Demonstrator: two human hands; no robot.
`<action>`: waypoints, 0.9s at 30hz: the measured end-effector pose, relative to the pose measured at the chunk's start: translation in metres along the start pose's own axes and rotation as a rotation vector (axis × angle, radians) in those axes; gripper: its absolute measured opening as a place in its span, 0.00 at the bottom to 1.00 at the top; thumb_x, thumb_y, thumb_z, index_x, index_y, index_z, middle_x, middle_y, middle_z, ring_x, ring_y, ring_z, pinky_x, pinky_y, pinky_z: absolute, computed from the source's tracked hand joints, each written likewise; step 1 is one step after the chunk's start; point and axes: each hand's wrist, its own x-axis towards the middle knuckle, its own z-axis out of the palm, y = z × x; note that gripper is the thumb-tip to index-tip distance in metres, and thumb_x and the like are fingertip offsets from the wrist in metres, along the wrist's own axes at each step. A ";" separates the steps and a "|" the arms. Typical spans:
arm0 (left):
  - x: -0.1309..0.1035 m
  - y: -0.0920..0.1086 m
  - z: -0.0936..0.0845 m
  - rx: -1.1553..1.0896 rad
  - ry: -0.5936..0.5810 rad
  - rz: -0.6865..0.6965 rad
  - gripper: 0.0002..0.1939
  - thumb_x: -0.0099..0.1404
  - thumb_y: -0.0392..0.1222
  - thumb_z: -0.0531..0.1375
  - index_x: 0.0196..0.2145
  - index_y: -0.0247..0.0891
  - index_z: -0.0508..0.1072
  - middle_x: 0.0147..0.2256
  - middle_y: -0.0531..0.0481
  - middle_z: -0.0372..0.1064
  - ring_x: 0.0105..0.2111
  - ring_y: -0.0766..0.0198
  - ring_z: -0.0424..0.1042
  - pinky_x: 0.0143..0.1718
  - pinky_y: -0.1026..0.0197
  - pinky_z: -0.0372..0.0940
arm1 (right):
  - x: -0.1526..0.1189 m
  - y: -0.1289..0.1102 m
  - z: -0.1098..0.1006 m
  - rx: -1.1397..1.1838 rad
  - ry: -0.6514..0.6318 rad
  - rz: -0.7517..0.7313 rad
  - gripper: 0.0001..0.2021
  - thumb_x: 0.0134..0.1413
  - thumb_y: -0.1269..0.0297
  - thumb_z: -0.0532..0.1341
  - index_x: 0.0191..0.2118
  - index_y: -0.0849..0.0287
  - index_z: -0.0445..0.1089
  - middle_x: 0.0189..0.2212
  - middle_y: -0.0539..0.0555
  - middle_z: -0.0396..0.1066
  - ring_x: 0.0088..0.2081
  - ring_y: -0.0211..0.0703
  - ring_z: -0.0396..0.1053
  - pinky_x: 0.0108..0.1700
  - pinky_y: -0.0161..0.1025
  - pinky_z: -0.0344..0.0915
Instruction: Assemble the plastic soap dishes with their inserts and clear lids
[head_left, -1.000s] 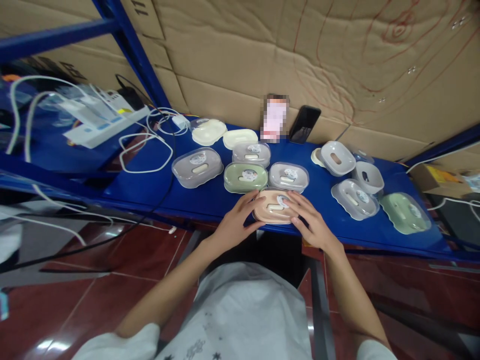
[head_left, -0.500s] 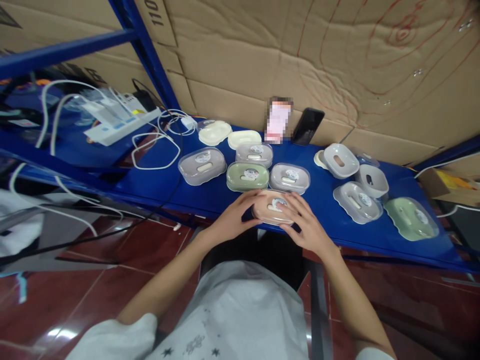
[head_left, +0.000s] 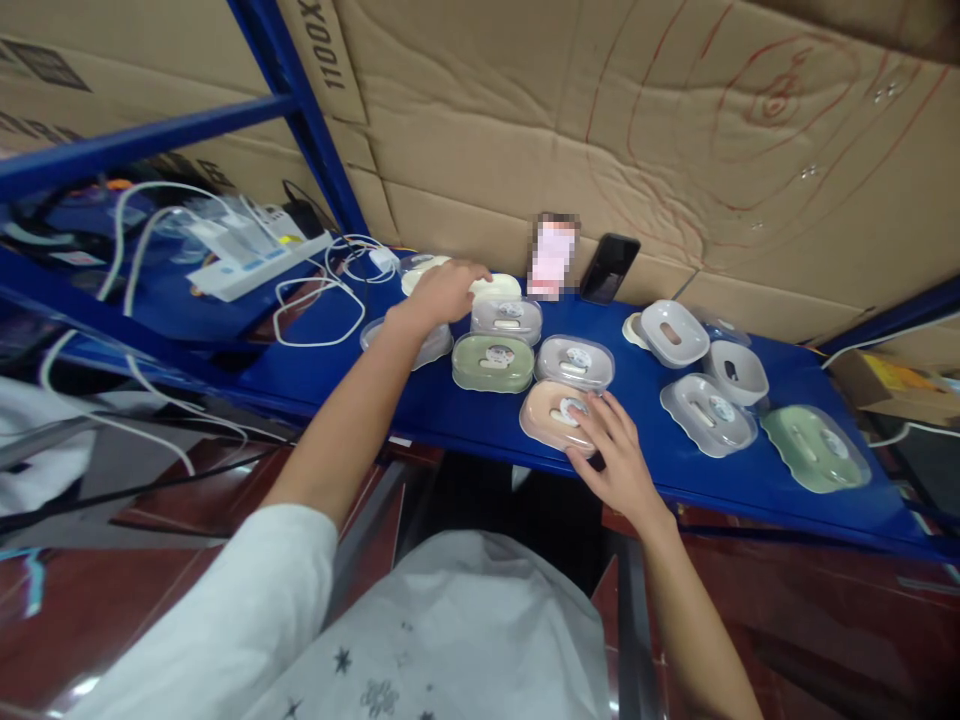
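A: What do we log for the left hand (head_left: 448,292)?

B: We have it stretched to the back of the blue worktop (head_left: 639,380), fingers bent at the left end of the cream dish (head_left: 502,287). The hand covers the contact, so we cannot tell whether it grips.

A: And the right hand (head_left: 619,450)?

B: Fingers spread, thumb apart from them, over the right side of the peach box (head_left: 538,415). We place that box near the worktop's front edge, its round label partly under the fingertips. Hands well apart.

A: Neighbours?

B: We note a clear-lidded grey box (head_left: 555,372) just behind the peach one, and a green box (head_left: 480,370) to the left. Farther back, a dark phone (head_left: 611,268) leans at the cardboard (head_left: 465,130).
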 end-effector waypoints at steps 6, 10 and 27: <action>0.056 -0.029 0.028 0.052 -0.182 -0.054 0.18 0.59 0.37 0.67 0.49 0.39 0.83 0.51 0.43 0.81 0.52 0.51 0.77 0.57 0.55 0.68 | -0.001 -0.004 0.000 -0.047 -0.025 0.025 0.36 0.70 0.56 0.63 0.78 0.35 0.52 0.77 0.54 0.56 0.76 0.67 0.55 0.72 0.72 0.61; 0.054 -0.035 0.019 0.014 -0.131 -0.051 0.14 0.65 0.41 0.65 0.47 0.36 0.82 0.49 0.41 0.81 0.51 0.52 0.76 0.57 0.55 0.68 | -0.001 -0.003 0.001 -0.055 -0.033 0.040 0.36 0.70 0.56 0.63 0.78 0.34 0.52 0.76 0.55 0.57 0.76 0.67 0.56 0.71 0.72 0.61; -0.133 0.079 -0.036 -0.574 -0.215 0.703 0.10 0.80 0.42 0.58 0.50 0.40 0.80 0.51 0.45 0.79 0.50 0.60 0.79 0.54 0.60 0.72 | 0.009 -0.055 -0.011 0.125 0.436 -0.191 0.24 0.64 0.74 0.65 0.63 0.50 0.72 0.53 0.60 0.77 0.61 0.61 0.75 0.58 0.63 0.79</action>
